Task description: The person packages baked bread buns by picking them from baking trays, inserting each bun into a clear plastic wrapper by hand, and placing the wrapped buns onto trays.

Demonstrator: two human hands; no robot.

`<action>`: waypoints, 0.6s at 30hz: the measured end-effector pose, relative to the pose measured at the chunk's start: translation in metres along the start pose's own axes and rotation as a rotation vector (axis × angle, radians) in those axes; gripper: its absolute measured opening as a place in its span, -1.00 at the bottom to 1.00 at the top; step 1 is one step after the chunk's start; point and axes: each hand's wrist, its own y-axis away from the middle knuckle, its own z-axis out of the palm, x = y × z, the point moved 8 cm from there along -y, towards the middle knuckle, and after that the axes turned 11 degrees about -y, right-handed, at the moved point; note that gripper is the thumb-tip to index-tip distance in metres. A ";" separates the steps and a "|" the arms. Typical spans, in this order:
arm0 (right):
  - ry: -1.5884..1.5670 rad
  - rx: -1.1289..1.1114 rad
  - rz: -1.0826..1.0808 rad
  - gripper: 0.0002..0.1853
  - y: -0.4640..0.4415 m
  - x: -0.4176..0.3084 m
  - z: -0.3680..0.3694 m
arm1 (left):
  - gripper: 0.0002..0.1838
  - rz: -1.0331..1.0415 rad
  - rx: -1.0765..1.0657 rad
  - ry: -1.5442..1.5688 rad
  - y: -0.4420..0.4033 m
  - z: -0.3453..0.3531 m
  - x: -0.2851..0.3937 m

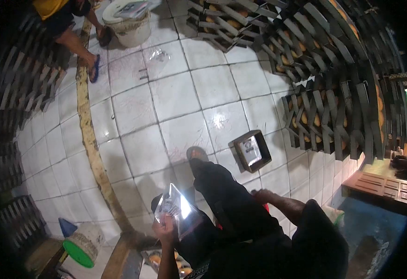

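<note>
Plastic is catching the light: our left hand [165,225], in a narrow grip, is holding a clear packet [183,207] by its near left side, above our dark trousers [229,195]. One corner is pointing toward the far side; glare is hiding which way its long axis runs. Our right hand [261,197] is showing just right of the trousers, and we cannot tell whether its grip is holding anything. Beyond it, an open box [263,146] is standing on the floor [175,97].

The box [263,147] stands on the floor [133,111], between the plastic packet [183,209] and stacked trays [362,109].
</note>
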 end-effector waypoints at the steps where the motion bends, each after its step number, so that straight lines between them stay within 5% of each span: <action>1: 0.048 -0.163 -0.025 -0.48 -0.033 0.035 0.048 | -0.73 -0.111 0.045 0.210 -0.015 0.009 -0.054; 2: -0.114 -0.120 -0.432 -0.38 -0.046 0.052 0.073 | -0.75 -0.037 0.008 0.070 -0.017 0.012 -0.062; 3: -0.185 -0.123 -0.543 -0.33 -0.064 0.084 0.099 | -0.75 0.041 -0.018 -0.071 -0.018 0.014 -0.069; 6: -0.259 -0.316 -0.478 -0.26 -0.077 0.119 0.095 | -0.72 0.116 0.065 -0.189 0.013 0.016 -0.024; 7: -0.318 -0.332 -0.439 -0.26 -0.082 0.126 0.080 | -0.72 0.331 0.194 -0.026 0.024 0.021 -0.016; 9: -0.469 -0.313 -0.403 -0.27 -0.092 0.135 0.052 | -0.68 0.435 0.328 -0.128 0.055 0.019 -0.021; 11: -0.574 -0.152 -0.365 -0.27 -0.084 0.141 0.026 | -0.67 0.398 0.336 -0.030 0.083 0.028 -0.019; 14: -0.580 0.413 -0.121 -0.22 -0.034 0.140 -0.018 | -0.71 0.364 0.460 0.228 0.129 0.041 -0.016; 15: -0.433 0.480 -0.165 -0.20 -0.046 0.150 -0.016 | -0.71 0.446 0.392 0.051 0.142 0.044 -0.009; 18: -0.186 0.440 -0.168 -0.26 -0.096 0.182 0.004 | -0.72 0.352 0.207 0.338 0.160 0.061 -0.025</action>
